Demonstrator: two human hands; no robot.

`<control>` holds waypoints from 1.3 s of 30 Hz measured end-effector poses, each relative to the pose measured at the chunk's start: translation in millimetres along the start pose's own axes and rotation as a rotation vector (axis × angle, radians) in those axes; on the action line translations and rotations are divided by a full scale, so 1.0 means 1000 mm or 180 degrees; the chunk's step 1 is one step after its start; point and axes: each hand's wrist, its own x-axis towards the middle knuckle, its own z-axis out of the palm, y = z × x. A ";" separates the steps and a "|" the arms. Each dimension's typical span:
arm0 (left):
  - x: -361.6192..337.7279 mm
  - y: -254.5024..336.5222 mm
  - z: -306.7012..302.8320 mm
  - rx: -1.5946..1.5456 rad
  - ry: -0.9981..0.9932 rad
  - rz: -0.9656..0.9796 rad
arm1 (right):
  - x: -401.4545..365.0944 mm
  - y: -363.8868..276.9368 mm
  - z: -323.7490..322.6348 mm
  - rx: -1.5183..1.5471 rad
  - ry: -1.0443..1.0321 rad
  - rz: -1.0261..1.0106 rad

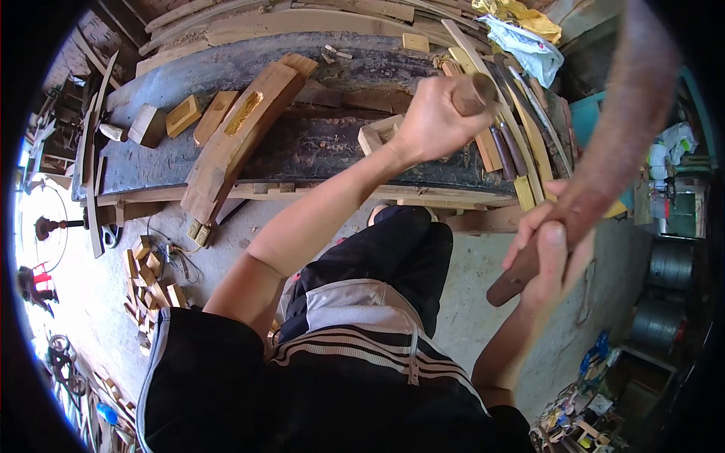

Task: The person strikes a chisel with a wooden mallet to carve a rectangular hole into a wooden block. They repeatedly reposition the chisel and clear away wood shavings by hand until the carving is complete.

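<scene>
My left hand (439, 124) is closed around a round-ended wooden tool handle (472, 92) above the bench. Whatever lies at the other end of that tool is hidden by the fist. In my right hand (550, 253) is a long, curved wooden handle (596, 177), gripped near its lower end. It rises past the upper right edge, where it is smeared, and any head on it is out of view. A thick wooden beam (245, 124) with a rough slot cut in it lies slantwise across the bench, left of my left hand.
On the dark workbench (325, 147) are small wood blocks (183, 115), a hollow wooden piece (380, 134) and several dark-handled tools (507, 147). Long planks lie at the back. Wood offcuts (151, 275) are piled on the floor, near a power socket with cables (198, 232).
</scene>
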 end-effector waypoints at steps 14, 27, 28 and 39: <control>-0.013 0.001 0.005 -0.0153 -0.0195 -0.0036 | -0.007 -0.001 0.001 -0.0155 0.0028 0.0041; -0.004 -0.003 0.011 -0.0299 -0.0223 0.0145 | -0.056 0.025 -0.028 -0.0182 0.0035 0.0830; 0.007 0.013 -0.008 -0.0382 -0.0394 -0.0548 | -0.058 0.023 -0.028 -0.0180 0.0065 0.0833; 0.014 -0.005 -0.019 -0.0518 0.0086 -0.0490 | -0.060 0.036 -0.027 -0.0053 0.0044 0.1202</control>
